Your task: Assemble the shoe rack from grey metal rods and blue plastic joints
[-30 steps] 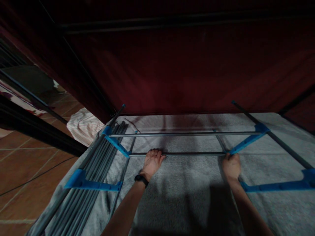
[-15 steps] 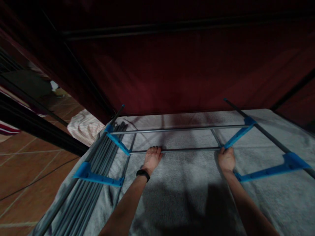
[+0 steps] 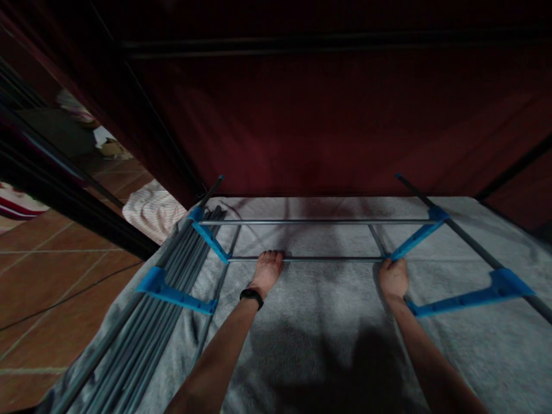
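A rack frame of grey metal tubes joined by blue plastic brackets lies on a grey blanket (image 3: 310, 322). My left hand (image 3: 269, 268), with a black band at the wrist, is closed over the nearer crossbar (image 3: 332, 259), left of its middle. At that bar's right end my right hand (image 3: 393, 278) is closed around the joint with the right far bracket (image 3: 416, 239); its fingertips are hidden. Beyond both hands runs the farther crossbar (image 3: 319, 222). Closer in are the left near bracket (image 3: 175, 294) and the right near bracket (image 3: 470, 299), whose inner end is beside my right wrist.
Several loose grey tubes (image 3: 146, 333) lie bundled along the left side. A dark red panel (image 3: 310, 126) stands behind the blanket. On the left are a tiled floor (image 3: 56, 299), a dark post (image 3: 103, 215), a striped cloth (image 3: 153, 210) and a thin cable (image 3: 86, 290).
The camera view has shifted slightly, moving the frame's left side a little right and up in the picture. Both hands keep their hold on the frame.
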`<state>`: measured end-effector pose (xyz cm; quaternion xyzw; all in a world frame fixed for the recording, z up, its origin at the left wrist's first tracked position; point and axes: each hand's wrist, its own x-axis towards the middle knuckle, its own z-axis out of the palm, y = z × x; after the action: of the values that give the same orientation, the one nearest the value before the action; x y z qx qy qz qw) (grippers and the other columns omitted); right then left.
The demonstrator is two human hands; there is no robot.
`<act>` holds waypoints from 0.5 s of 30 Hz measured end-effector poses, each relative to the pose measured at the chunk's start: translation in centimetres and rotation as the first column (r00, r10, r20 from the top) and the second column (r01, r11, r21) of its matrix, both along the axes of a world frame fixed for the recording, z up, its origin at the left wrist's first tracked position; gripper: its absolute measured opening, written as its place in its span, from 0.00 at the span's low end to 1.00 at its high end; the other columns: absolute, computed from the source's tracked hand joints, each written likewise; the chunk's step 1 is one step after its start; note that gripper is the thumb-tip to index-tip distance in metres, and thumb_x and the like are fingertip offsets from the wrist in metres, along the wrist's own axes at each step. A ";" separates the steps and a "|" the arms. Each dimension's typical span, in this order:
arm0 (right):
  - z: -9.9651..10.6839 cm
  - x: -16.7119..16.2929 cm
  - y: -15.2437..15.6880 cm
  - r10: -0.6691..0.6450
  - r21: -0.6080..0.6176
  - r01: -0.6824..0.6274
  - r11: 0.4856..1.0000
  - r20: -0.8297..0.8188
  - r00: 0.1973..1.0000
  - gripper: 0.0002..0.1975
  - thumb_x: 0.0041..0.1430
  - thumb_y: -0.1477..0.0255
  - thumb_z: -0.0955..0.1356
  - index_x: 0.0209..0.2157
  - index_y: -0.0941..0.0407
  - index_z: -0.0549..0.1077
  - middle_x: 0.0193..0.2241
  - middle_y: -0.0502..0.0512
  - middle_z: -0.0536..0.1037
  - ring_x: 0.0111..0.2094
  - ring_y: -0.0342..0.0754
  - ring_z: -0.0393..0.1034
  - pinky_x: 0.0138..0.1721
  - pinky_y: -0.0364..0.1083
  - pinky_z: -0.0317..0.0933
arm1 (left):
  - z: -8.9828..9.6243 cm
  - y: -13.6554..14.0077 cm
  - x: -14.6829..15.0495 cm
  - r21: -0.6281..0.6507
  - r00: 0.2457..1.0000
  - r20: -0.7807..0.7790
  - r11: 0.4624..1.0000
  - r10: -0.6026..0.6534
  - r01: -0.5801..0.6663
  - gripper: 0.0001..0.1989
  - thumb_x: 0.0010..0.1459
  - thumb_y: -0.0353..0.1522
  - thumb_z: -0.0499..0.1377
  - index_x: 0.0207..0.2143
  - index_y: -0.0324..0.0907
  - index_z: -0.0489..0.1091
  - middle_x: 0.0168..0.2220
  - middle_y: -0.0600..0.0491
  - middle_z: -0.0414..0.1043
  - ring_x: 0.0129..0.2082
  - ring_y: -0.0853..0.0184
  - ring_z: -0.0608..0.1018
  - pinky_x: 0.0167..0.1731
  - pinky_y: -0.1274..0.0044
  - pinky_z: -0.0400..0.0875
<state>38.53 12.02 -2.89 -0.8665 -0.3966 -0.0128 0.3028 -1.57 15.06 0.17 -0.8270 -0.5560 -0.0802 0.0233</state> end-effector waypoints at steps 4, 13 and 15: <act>-0.1 0.3 -0.1 0.027 0.014 -0.027 1.000 -0.026 0.999 0.21 0.68 0.66 0.57 0.52 0.66 0.70 0.44 0.74 0.76 0.47 0.65 0.74 0.49 0.59 0.66 | 0.1 0.0 0.1 -0.006 1.000 -0.007 1.000 0.001 -0.001 0.13 0.69 0.28 0.49 0.49 0.40 0.72 0.47 0.41 0.75 0.49 0.54 0.74 0.55 0.63 0.64; 0.4 -0.1 -0.2 -0.001 -0.033 0.001 0.999 0.011 1.000 0.20 0.69 0.67 0.57 0.50 0.65 0.69 0.43 0.73 0.77 0.45 0.63 0.75 0.47 0.57 0.67 | 0.4 -0.2 0.4 -0.005 0.999 -0.043 1.000 0.010 -0.010 0.13 0.69 0.27 0.49 0.49 0.39 0.71 0.46 0.41 0.76 0.48 0.54 0.74 0.53 0.63 0.65; 0.4 -0.1 -0.1 -0.001 -0.044 0.002 0.999 0.011 1.000 0.19 0.69 0.68 0.57 0.50 0.66 0.69 0.44 0.74 0.77 0.44 0.63 0.75 0.46 0.57 0.68 | 0.3 -0.2 0.4 -0.005 0.999 -0.053 1.000 0.011 -0.012 0.14 0.69 0.27 0.49 0.49 0.39 0.72 0.46 0.41 0.75 0.48 0.54 0.74 0.53 0.63 0.65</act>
<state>38.42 11.88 -2.51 -0.8732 -0.3978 -0.0089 0.2814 -1.14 14.85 0.50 -0.8257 -0.5601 -0.0567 0.0361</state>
